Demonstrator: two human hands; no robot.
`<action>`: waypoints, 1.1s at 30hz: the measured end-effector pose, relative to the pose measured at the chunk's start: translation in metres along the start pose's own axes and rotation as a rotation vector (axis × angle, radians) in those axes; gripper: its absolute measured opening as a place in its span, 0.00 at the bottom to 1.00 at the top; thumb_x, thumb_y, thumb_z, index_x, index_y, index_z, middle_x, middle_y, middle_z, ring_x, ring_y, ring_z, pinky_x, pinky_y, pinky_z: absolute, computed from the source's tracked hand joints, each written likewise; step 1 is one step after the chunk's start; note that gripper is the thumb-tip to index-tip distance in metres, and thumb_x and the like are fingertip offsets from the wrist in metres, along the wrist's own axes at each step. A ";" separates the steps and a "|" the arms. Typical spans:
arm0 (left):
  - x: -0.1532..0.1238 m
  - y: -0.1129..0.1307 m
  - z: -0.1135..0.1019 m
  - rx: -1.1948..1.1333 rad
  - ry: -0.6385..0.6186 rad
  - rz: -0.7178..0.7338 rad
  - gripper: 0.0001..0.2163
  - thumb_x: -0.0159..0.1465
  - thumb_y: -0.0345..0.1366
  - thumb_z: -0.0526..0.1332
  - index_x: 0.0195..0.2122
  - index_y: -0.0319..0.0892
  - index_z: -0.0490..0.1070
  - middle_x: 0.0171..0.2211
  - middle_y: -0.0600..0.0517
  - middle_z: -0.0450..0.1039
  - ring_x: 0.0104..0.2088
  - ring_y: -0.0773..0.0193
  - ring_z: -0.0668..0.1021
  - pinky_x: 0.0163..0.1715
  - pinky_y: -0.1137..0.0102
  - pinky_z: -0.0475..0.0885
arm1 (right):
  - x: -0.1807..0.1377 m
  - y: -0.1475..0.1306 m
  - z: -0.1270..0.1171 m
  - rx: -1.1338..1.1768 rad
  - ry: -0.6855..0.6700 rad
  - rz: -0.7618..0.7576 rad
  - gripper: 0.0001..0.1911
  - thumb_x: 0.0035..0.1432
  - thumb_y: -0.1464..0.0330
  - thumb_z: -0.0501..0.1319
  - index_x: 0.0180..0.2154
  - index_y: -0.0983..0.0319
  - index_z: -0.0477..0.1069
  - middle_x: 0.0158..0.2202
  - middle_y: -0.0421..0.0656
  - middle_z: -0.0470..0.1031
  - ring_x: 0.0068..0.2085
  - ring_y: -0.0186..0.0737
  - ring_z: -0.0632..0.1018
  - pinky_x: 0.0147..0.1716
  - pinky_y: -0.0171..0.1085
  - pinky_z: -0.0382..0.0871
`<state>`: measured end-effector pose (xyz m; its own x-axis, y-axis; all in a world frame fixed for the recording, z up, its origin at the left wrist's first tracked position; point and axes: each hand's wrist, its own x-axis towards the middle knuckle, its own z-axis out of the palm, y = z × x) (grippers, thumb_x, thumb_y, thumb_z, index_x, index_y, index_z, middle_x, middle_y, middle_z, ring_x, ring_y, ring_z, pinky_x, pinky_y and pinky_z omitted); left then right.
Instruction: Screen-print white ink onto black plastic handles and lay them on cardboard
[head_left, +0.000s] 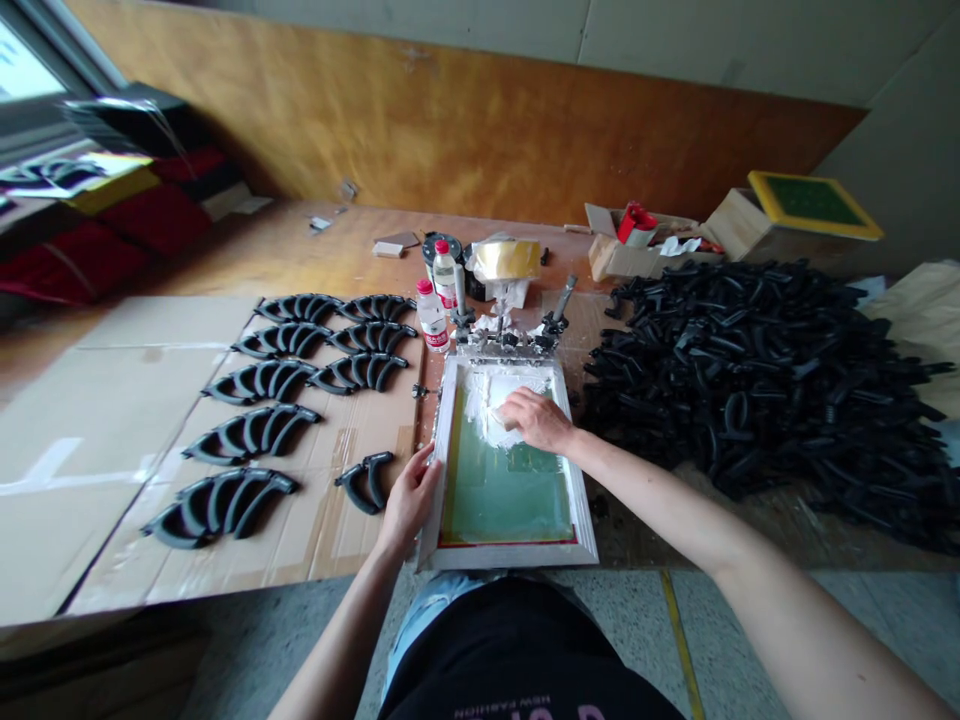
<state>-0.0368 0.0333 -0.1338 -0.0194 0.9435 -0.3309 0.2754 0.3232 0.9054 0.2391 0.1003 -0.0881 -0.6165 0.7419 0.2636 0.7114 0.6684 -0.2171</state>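
My right hand [536,418] at the white paste [499,388], my left hand [409,497] at the frame [517,553]

I pinch a small pale scraper [506,418] between the fingers of my right hand, though those fingers hide most of it. It is at the near part of the white paste, which is smeared over the far half of the green mesh [510,500]. The frame lies right in front of me, its far end at a metal clamp [506,343] spattered with white. My left hand is at the frame's left side, fingers bent against the edge; I cannot tell whether they grip it or just rest there.

To my left, fans of curved black pieces [259,382] lie on cardboard [127,400], with a smaller set [365,485] nearest my left hand. Two red-capped bottles [433,320] stand on the surface [352,240] just left of the clamp. To my right is a big black heap [757,370], with an open box [649,262] beyond it
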 end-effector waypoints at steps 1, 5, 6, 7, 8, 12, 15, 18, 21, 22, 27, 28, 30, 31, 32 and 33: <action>0.000 0.000 0.000 -0.008 -0.003 -0.004 0.34 0.57 0.55 0.61 0.60 0.39 0.66 0.39 0.46 0.79 0.35 0.58 0.79 0.34 0.68 0.71 | -0.004 -0.002 0.003 0.003 0.010 -0.024 0.10 0.56 0.80 0.57 0.37 0.65 0.73 0.37 0.47 0.74 0.44 0.44 0.71 0.41 0.38 0.65; -0.001 0.004 -0.002 -0.030 -0.019 -0.018 0.34 0.57 0.55 0.61 0.60 0.39 0.66 0.35 0.48 0.78 0.31 0.60 0.78 0.29 0.70 0.70 | -0.009 -0.003 0.000 0.087 -0.016 -0.066 0.06 0.58 0.76 0.61 0.37 0.63 0.74 0.35 0.45 0.75 0.41 0.42 0.73 0.40 0.37 0.67; -0.002 0.006 -0.002 -0.034 -0.023 -0.023 0.34 0.57 0.55 0.61 0.60 0.39 0.66 0.33 0.49 0.78 0.30 0.61 0.77 0.28 0.71 0.69 | -0.003 0.000 -0.003 0.104 -0.004 -0.022 0.05 0.58 0.74 0.62 0.38 0.62 0.75 0.35 0.44 0.75 0.40 0.41 0.73 0.40 0.36 0.67; -0.004 0.011 -0.004 -0.039 -0.026 -0.027 0.35 0.56 0.55 0.62 0.61 0.40 0.66 0.32 0.50 0.77 0.29 0.61 0.77 0.27 0.71 0.69 | 0.005 0.004 -0.008 0.114 0.020 0.041 0.06 0.58 0.72 0.63 0.40 0.61 0.75 0.36 0.43 0.75 0.39 0.40 0.74 0.40 0.36 0.67; -0.006 0.016 -0.006 -0.045 -0.029 -0.032 0.36 0.56 0.56 0.62 0.61 0.40 0.65 0.30 0.51 0.76 0.28 0.62 0.76 0.27 0.71 0.68 | 0.016 0.010 -0.012 0.114 0.048 0.116 0.10 0.58 0.70 0.65 0.44 0.60 0.75 0.37 0.43 0.76 0.39 0.40 0.74 0.40 0.36 0.67; -0.016 0.050 -0.018 -0.087 -0.034 -0.010 0.34 0.55 0.56 0.63 0.59 0.42 0.68 0.31 0.52 0.76 0.28 0.64 0.75 0.26 0.73 0.67 | 0.054 0.041 -0.035 0.030 0.115 0.402 0.31 0.57 0.66 0.67 0.61 0.52 0.64 0.42 0.42 0.77 0.39 0.40 0.76 0.41 0.36 0.68; -0.016 0.082 -0.026 -0.146 0.010 0.088 0.26 0.58 0.57 0.61 0.48 0.42 0.76 0.36 0.50 0.77 0.31 0.63 0.75 0.29 0.72 0.69 | 0.044 0.074 -0.053 -0.016 0.237 0.583 0.27 0.61 0.64 0.62 0.61 0.51 0.64 0.42 0.42 0.78 0.40 0.42 0.77 0.42 0.38 0.68; -0.004 0.114 -0.025 -0.270 0.046 0.219 0.26 0.59 0.58 0.58 0.46 0.42 0.75 0.40 0.48 0.76 0.34 0.60 0.76 0.31 0.69 0.72 | 0.005 0.096 -0.054 0.016 0.348 0.845 0.17 0.65 0.65 0.55 0.54 0.57 0.70 0.37 0.43 0.79 0.38 0.43 0.77 0.41 0.39 0.68; 0.013 0.145 -0.018 -0.421 0.053 0.346 0.26 0.58 0.56 0.59 0.51 0.43 0.71 0.41 0.47 0.76 0.39 0.59 0.78 0.35 0.68 0.74 | -0.033 0.088 -0.026 0.118 0.262 0.929 0.13 0.63 0.66 0.57 0.47 0.61 0.74 0.34 0.44 0.78 0.37 0.43 0.77 0.40 0.39 0.68; 0.018 0.153 -0.015 -0.469 0.059 0.362 0.25 0.59 0.55 0.59 0.52 0.43 0.70 0.40 0.48 0.76 0.40 0.60 0.78 0.35 0.69 0.75 | -0.040 0.079 -0.012 0.149 0.220 0.862 0.13 0.62 0.65 0.59 0.47 0.61 0.74 0.35 0.44 0.78 0.38 0.43 0.76 0.41 0.39 0.68; 0.013 0.136 0.021 -0.592 0.155 0.226 0.22 0.62 0.54 0.57 0.51 0.45 0.68 0.38 0.49 0.77 0.34 0.65 0.78 0.27 0.75 0.72 | -0.039 0.016 0.034 0.085 0.029 0.502 0.19 0.56 0.65 0.67 0.50 0.57 0.73 0.44 0.45 0.75 0.48 0.44 0.72 0.49 0.42 0.64; 0.005 0.121 0.032 -0.575 0.096 0.130 0.23 0.61 0.54 0.58 0.51 0.44 0.68 0.39 0.48 0.78 0.33 0.65 0.79 0.27 0.74 0.72 | -0.035 0.002 0.036 0.054 0.029 0.512 0.15 0.57 0.65 0.66 0.48 0.57 0.74 0.42 0.45 0.75 0.47 0.43 0.71 0.48 0.41 0.64; -0.012 0.088 0.054 -0.514 -0.118 -0.122 0.26 0.59 0.56 0.60 0.51 0.42 0.68 0.42 0.44 0.78 0.34 0.61 0.80 0.26 0.71 0.74 | -0.029 -0.027 0.034 0.015 0.075 0.508 0.09 0.61 0.64 0.63 0.43 0.58 0.76 0.39 0.45 0.74 0.45 0.43 0.71 0.46 0.40 0.64; -0.020 0.072 0.063 -0.509 -0.189 -0.222 0.26 0.59 0.56 0.60 0.50 0.41 0.69 0.44 0.42 0.78 0.35 0.59 0.80 0.26 0.69 0.74 | -0.027 -0.042 0.032 0.011 0.094 0.447 0.08 0.62 0.64 0.62 0.41 0.58 0.76 0.37 0.45 0.74 0.44 0.42 0.71 0.45 0.39 0.64; -0.027 0.057 0.069 -0.514 -0.229 -0.293 0.26 0.59 0.57 0.60 0.49 0.41 0.69 0.44 0.42 0.78 0.36 0.58 0.81 0.26 0.69 0.74 | -0.027 -0.056 0.031 0.016 0.102 0.354 0.08 0.64 0.64 0.60 0.41 0.58 0.76 0.36 0.44 0.74 0.43 0.42 0.71 0.45 0.39 0.63; -0.033 0.043 0.070 -0.523 -0.231 -0.336 0.26 0.58 0.57 0.60 0.47 0.40 0.71 0.43 0.41 0.78 0.36 0.57 0.81 0.26 0.69 0.74 | -0.028 -0.066 0.030 0.032 0.093 0.247 0.09 0.65 0.64 0.58 0.42 0.58 0.76 0.36 0.44 0.74 0.43 0.41 0.71 0.44 0.38 0.63</action>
<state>0.0428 0.0113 -0.1027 0.2003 0.7636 -0.6139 -0.2141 0.6455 0.7331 0.1995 0.0366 -0.1091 -0.3905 0.8758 0.2837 0.8249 0.4697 -0.3146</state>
